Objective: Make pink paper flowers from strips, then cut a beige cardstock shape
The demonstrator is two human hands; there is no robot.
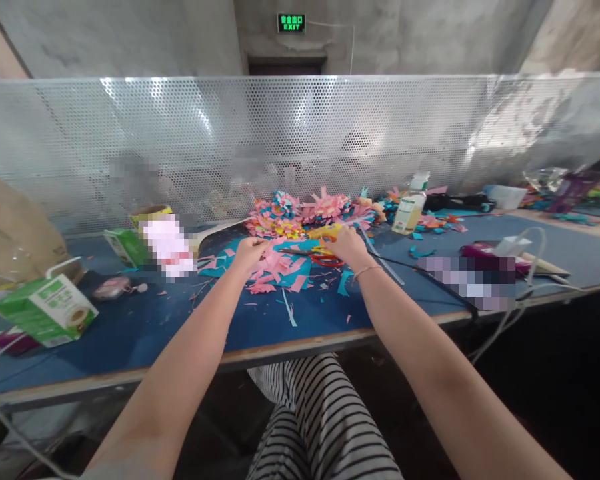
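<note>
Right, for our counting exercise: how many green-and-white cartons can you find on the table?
2: one carton with a straw at the near left, and another green carton behind it, beside the blurred bright screen. More may be hidden.

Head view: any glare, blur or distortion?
Head view: glare streaks the mesh panel; pixelated blocks mask patches over the table in that view; head view, forearms look stretched toward the bottom corners; head view, left hand and right hand look slightly soft; head view, lower right beneath the table nearly black.
</note>
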